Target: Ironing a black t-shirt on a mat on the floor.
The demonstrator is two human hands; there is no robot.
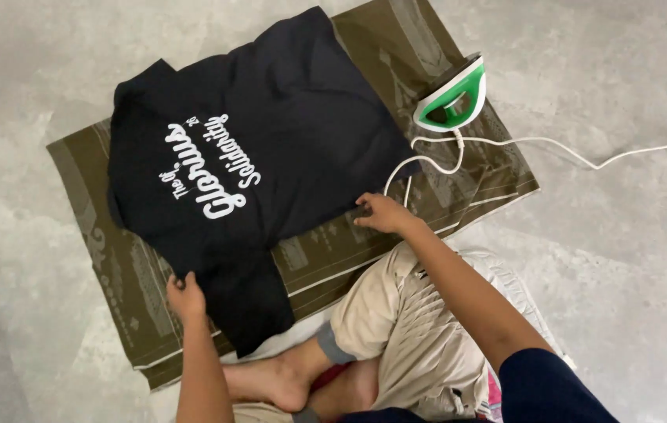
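Note:
A black T-shirt (271,125) with white lettering lies spread flat on an olive patterned cloth (126,290) on the floor. My left hand (185,296) rests on the shirt's near left edge, fingers curled onto the fabric. My right hand (382,212) presses on the shirt's near right edge, fingers apart. A green and white iron (451,95) stands upright on the cloth, just beyond my right hand, and its white cord (553,144) loops past that hand.
The cord trails off to the right over the grey concrete floor (615,251). My crossed legs in beige trousers (396,329) and a bare foot (267,380) sit at the cloth's near edge.

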